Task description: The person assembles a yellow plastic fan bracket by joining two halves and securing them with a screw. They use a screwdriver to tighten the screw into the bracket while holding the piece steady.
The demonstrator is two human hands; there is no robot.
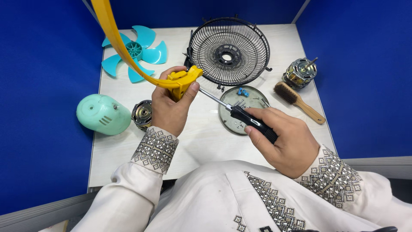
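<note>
Overhead, seen from the head camera, both hands work above a pale table between blue partition walls.

Left hand: the left hand (169,107) is clenched around the yellow clasp (183,80) at the end of a yellow plastic band (113,32), thumb pressed on its right side.

Band: it curves up from the clasp and runs out of the picture at the top left, passing in front of the teal fan blade (135,51).

Right hand: the right hand (283,139) grasps the black handle of a screwdriver (240,114), fingers wrapped round it.

Screwdriver: its metal shaft points up and left, the tip meeting the underside of the clasp just beside the left thumb.

Behind the hands: a black wire fan guard (228,50) stands tilted near the table's far edge.

Under the shaft: a round grey plate (240,107) lies flat with a small blue part and some screws on it.

Left side: a mint-green motor housing (103,114) lies near the table's edge, a bare motor core (141,114) just beside it and partly hidden by the left wrist.

Right side: a second motor (299,73) with its spindle, and a wooden-handled brush (298,101) near it.

Sleeves: white, with patterned embroidered cuffs.
</note>
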